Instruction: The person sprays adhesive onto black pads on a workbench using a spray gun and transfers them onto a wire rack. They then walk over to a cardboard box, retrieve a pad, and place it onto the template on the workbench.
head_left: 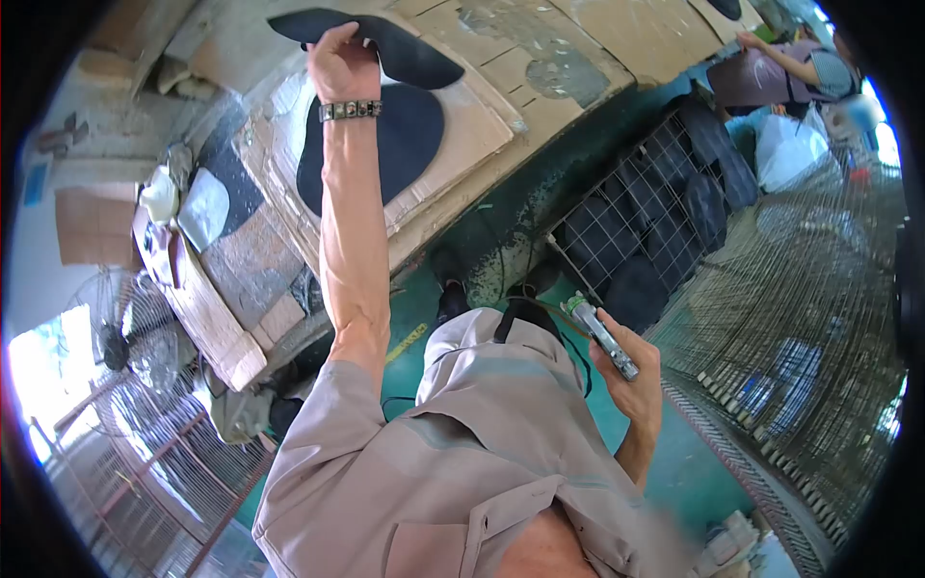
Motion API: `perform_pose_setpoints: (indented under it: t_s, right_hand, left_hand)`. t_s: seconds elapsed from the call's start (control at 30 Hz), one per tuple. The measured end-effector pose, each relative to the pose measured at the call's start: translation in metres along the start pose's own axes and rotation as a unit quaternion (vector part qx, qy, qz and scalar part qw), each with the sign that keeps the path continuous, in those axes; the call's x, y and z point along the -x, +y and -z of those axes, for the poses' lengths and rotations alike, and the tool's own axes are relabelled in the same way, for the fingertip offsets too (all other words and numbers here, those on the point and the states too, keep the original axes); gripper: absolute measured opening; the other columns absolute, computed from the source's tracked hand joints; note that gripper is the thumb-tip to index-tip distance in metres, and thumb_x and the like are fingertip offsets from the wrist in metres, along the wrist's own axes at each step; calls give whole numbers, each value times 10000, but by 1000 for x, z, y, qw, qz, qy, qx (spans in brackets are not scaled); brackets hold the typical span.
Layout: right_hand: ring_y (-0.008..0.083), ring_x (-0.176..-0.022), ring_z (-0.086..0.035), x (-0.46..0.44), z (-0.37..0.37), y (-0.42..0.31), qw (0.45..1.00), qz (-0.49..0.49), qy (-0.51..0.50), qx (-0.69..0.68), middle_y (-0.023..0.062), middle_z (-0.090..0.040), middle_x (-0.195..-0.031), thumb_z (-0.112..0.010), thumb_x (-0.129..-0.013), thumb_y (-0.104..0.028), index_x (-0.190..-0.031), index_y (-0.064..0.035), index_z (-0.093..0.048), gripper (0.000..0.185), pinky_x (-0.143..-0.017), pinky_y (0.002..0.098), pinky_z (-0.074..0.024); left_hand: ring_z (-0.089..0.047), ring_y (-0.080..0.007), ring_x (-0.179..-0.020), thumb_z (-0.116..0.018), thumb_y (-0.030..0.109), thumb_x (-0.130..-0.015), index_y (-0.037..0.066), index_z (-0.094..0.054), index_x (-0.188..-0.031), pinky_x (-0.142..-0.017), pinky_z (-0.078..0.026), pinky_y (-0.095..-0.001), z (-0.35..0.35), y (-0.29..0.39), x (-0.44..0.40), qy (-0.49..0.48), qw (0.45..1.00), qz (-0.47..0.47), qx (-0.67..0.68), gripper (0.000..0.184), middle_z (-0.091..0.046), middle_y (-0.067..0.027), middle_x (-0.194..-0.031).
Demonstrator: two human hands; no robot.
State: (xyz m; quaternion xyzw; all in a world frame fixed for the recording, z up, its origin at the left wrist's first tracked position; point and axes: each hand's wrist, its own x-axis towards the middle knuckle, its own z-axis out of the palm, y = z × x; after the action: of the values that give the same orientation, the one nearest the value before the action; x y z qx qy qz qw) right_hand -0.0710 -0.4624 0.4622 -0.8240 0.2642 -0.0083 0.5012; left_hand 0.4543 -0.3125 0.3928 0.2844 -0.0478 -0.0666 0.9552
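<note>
My left hand, with a bracelet at the wrist, grips the middle of a curved black sheet piece above the cardboard-covered table. Beneath that forearm a larger black rounded piece lies flat on a cardboard sheet. Low on the other side, my right hand is wrapped round a metal tool with a green end, held beside my legs. A thin cable or hose runs near the tool's green end.
A wire rack with several dark pieces stands right of my feet. Another person is at the upper right. Wire mesh fills the right side. A fan and cardboard strip are at left.
</note>
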Motion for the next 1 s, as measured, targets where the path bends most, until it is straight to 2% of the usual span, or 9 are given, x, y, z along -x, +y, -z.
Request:
perform_pose_setpoints:
  t_s: [0.13,0.23,0.37,0.47,0.57,0.73,0.83,0.9,1.0]
  right_hand:
    - [337,-889,-701,9,22,31,1000,-5,7,11,192,-727,-1055,-782,-826,5,-1356,-17,-669,542,-823,354,-541]
    - [383,-991,-699,12,35,60,1000,-19,21,11,186,-731,-1145,-792,-803,-27,-1369,-30,-652,583,-876,414,-551]
    - [390,-1008,-690,18,55,102,998,-52,44,-17,156,-725,-1137,-787,-800,-67,-1415,-63,-624,636,-855,460,-544]
    - [387,-989,-687,15,59,148,994,-85,55,-38,149,-717,-1098,-733,-790,-23,-1433,-72,-617,655,-828,474,-533]
    - [387,-994,-689,22,65,172,988,-130,54,-65,162,-720,-1105,-710,-785,-8,-1439,-66,-614,664,-834,471,-534]
    - [394,-1013,-693,33,67,230,971,-173,108,-126,190,-722,-1137,-698,-810,12,-1444,-65,-612,644,-859,463,-538]
    - [404,-1016,-694,41,69,260,955,-217,124,-158,192,-723,-1152,-724,-825,-5,-1427,-61,-624,613,-865,456,-541]
    - [404,-1031,-694,48,63,285,943,-243,163,-161,198,-720,-1174,-750,-835,-31,-1417,-67,-631,596,-872,448,-544]
    - [409,-1048,-688,59,64,312,928,-299,163,-151,205,-715,-1194,-758,-852,-75,-1411,-70,-634,572,-893,452,-543]
  left_hand:
    - [-688,-298,-921,-647,-54,-747,21,-686,-848,-920,-560,-433,-79,-18,24,-26,999,0,23,132,-706,-105,-903]
    - [-684,-363,-1176,-631,1,-774,-59,-698,-1186,-1100,-514,-484,-125,-45,79,-41,997,65,-12,422,-741,-196,-1191]
    - [-638,-389,-1273,-604,100,-850,-71,-607,-1366,-1149,-472,-526,-102,-100,117,-63,974,208,-66,543,-665,-225,-1371]
    - [-568,-412,-1357,-580,90,-799,-76,-522,-1449,-1203,-405,-550,-109,-177,176,31,955,256,-147,673,-609,-229,-1440]
    - [-539,-444,-1373,-550,74,-738,-73,-518,-1446,-1222,-373,-585,-111,-246,237,37,919,377,-114,724,-580,-232,-1465]
    - [-564,-442,-1334,-552,51,-720,-51,-581,-1379,-1192,-417,-578,-101,-396,314,69,842,504,-181,668,-616,-220,-1411]
    - [-684,-378,-1060,-548,30,-726,-8,-680,-1037,-1038,-539,-536,-68,-506,354,68,795,576,-180,340,-714,-157,-1115]
    - [-679,-336,-868,-569,10,-703,53,-612,-801,-892,-592,-499,-52,-583,385,55,759,624,-179,116,-682,-111,-920]
    - [-651,-282,-775,-567,-12,-709,93,-545,-673,-812,-589,-442,-79,-669,443,11,749,634,-190,114,-634,-57,-797]
